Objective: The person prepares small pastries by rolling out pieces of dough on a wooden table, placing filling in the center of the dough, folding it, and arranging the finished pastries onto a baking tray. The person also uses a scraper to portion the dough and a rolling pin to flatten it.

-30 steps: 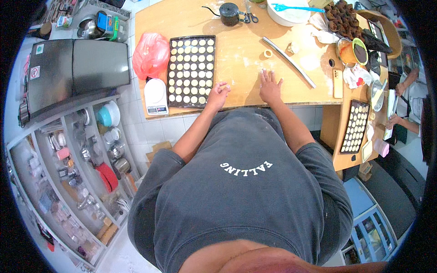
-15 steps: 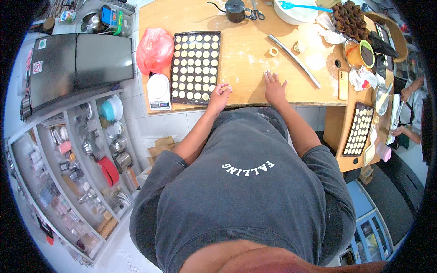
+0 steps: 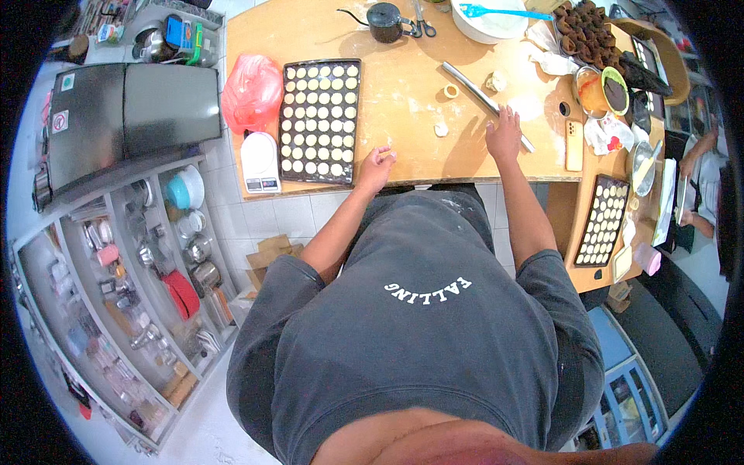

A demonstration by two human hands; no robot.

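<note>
Right hand, head view: the right hand (image 3: 505, 138) lies over a long, slim silver metal rod (image 3: 469, 84), fingers extended. It covers part of the rod; from here I cannot tell whether it grips or only rests.
Left hand: the left hand (image 3: 376, 169) is half curled near the table's front edge, beside the tray, thumb and forefinger close together. Whether they pinch anything is too small to make out.
Dough-like piece: a small, flat, off-white piece (image 3: 441, 130) lies on the pale wooden table (image 3: 411, 62), between the hands and beyond them. Its edge outline is hard to read.
Bowl: a round white bowl (image 3: 508, 35), with a blue spatula (image 3: 488, 11) across it, is cut off by the upper edge.
Bag: a translucent pinkish-red plastic bag (image 3: 252, 97); contents hidden.
Co-worker: at the far right, only parts show, including a bare forearm (image 3: 704, 144); the rest is lost at the dark rim.
Trays: two black rectangular trays with pale discs in clear view, one left (image 3: 356, 124), one right (image 3: 601, 181); discs in rows, too small for me to count reliably.
Rod: one.
Ring: one, small, pale yellow (image 3: 451, 97).
Lump: one, cream-coloured (image 3: 496, 80), beyond the rod.
Kettle: one, black, thin-spouted (image 3: 385, 23).
Scissors: one dark-handled pair (image 3: 428, 31).
Scale: one, white (image 3: 259, 159), touching or just beside the left tray.
</note>
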